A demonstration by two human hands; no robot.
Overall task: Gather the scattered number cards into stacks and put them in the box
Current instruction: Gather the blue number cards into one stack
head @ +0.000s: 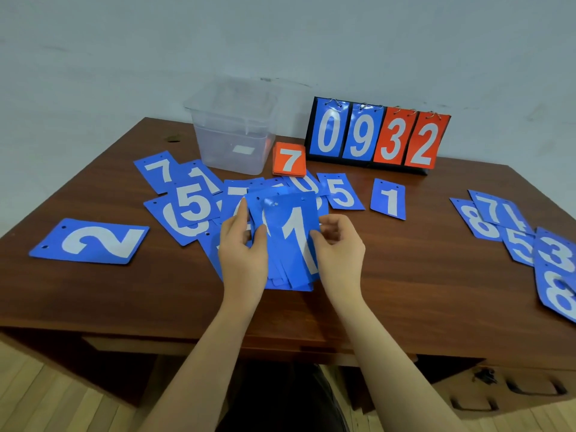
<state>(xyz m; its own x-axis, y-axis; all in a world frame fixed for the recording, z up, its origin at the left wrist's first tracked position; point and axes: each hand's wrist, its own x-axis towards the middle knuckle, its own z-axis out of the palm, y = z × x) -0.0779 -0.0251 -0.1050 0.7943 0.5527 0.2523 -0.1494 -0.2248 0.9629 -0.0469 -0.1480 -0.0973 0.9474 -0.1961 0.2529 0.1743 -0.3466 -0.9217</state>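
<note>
While you sit at the wooden table (389, 269), blue number cards lie scattered across it: a cluster at the far left, a lone 2 card (93, 241) well to the left, a 5 and a 1 right of centre, and a group of overlapping cards (530, 241) at the right edge. At the back stands a flip scoreboard (377, 135) reading 0932, with the clear plastic box (233, 132) to its left and a small stack of orange cards (289, 159), a 7 on top, just beside the box. Between your hands is an uneven blue stack (290, 244) with a 1 on top. Your left hand (243, 247) grips its left edge, fingers curled round it; your right hand (338, 244) pinches the right edge. To do this step well, I would tap the lower edges on the table to square the fanned cards, keep both grips light, then gather the nearest loose cards before reaching for the outlying ones.
</note>
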